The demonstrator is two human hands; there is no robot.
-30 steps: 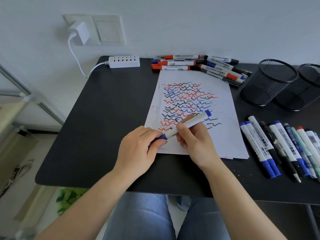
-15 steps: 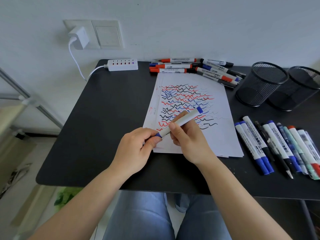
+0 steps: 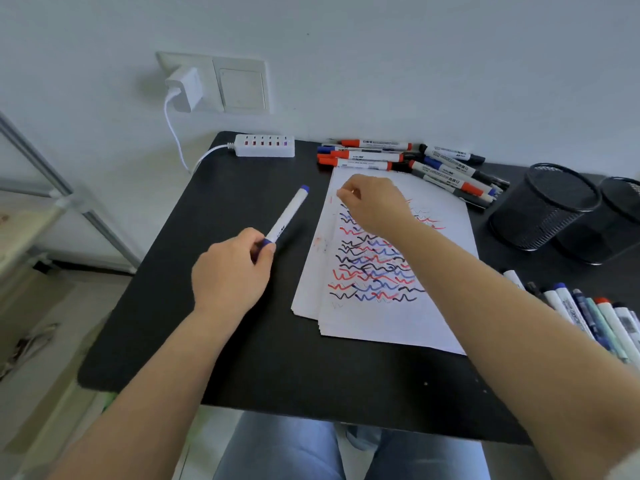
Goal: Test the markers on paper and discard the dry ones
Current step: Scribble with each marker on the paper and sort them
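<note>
Over the left half of the black desk point(image 3: 156, 306), the left hand point(image 3: 230, 275) grips a blue-capped whiteboard marker point(image 3: 286, 216) by its near end, barrel angled up and away toward the back edge, clear of the paper. The right hand point(image 3: 375, 204) sits over the far end of the paper stack point(image 3: 381, 327), fingers curled in with thumb and forefinger pinched together; can't tell if anything's actually between them. The top sheet is covered in red, blue and black squiggles. A pile of markers point(image 3: 408, 161) lies along the back edge just past the paper, and another row of markers point(image 3: 588, 317) sits at the right edge. Two black mesh pen cups point(image 3: 543, 206) stand near the back right corner, side by side. A white USB hub point(image 3: 265, 145) sits at the back left corner.
</note>
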